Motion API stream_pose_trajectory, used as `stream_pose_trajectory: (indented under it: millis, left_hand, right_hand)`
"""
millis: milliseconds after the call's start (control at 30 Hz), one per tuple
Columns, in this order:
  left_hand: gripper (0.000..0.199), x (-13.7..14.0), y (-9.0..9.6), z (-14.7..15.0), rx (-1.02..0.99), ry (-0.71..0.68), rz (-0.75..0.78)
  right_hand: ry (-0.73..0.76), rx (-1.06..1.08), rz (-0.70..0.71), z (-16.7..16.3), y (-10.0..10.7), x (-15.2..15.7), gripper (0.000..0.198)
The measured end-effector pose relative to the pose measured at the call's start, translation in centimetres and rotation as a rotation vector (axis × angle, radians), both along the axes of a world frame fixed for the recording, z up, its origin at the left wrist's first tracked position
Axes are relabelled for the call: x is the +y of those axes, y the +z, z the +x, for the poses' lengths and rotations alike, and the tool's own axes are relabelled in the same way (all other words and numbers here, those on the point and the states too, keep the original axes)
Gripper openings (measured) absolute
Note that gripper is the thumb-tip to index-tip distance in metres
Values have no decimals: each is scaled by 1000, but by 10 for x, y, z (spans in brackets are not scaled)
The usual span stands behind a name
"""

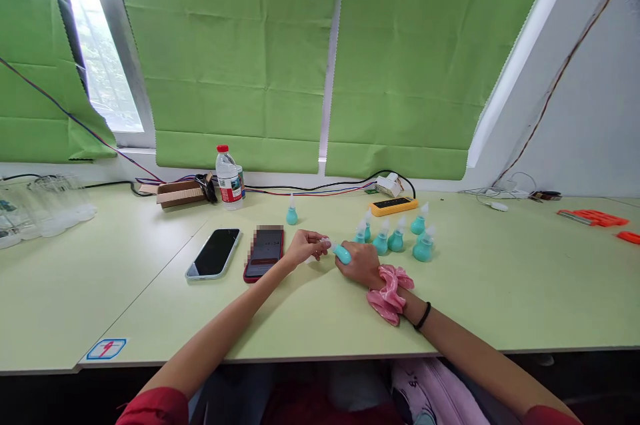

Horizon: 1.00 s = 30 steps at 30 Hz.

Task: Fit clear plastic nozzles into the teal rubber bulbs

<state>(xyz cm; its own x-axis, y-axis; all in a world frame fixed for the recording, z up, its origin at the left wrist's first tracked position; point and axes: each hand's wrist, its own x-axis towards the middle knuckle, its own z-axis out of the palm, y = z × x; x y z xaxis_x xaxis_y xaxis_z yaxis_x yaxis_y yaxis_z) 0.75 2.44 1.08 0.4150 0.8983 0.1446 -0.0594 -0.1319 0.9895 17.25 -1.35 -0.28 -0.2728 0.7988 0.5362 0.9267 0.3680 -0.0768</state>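
Observation:
My right hand (361, 264) is closed around the teal bulb (343, 254) of a small nasal aspirator held just above the table. My left hand (306, 246) pinches a translucent nozzle tip (326, 242) at the bulb's left end. Whether tip and bulb are joined I cannot tell. Right of and behind my right hand stand several similar teal aspirators (423, 246) with pale pointed tips. One more aspirator (292, 213) stands upright by itself, beyond my left hand.
Left of my hands lie a red-edged phone (265, 253) and a light-edged phone (213, 254). Behind are a water bottle (229, 178), an open cardboard box (181, 194), cables and a yellow power strip (394, 206). Clear containers (45, 208) lie far left; orange-red items (597, 217) far right.

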Motion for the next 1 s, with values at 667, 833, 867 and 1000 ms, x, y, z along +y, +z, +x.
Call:
stream_pose_trajectory:
  millis: [667, 833, 867, 1000]
  left_hand:
    - [38, -2, 11, -8, 85, -171, -33]
    - [41, -5, 12, -4, 70, -152, 41]
    - [41, -6, 13, -4, 65, -151, 50]
    - [40, -8, 15, -4, 29, -155, 85]
  right_hand:
    - [61, 130, -113, -4, 7, -8, 11]
    - [192, 394, -332, -2, 9, -2, 15]
    - [218, 443, -385, -2, 10, 0, 18]
    - [269, 538, -489, -3, 17, 2, 25]
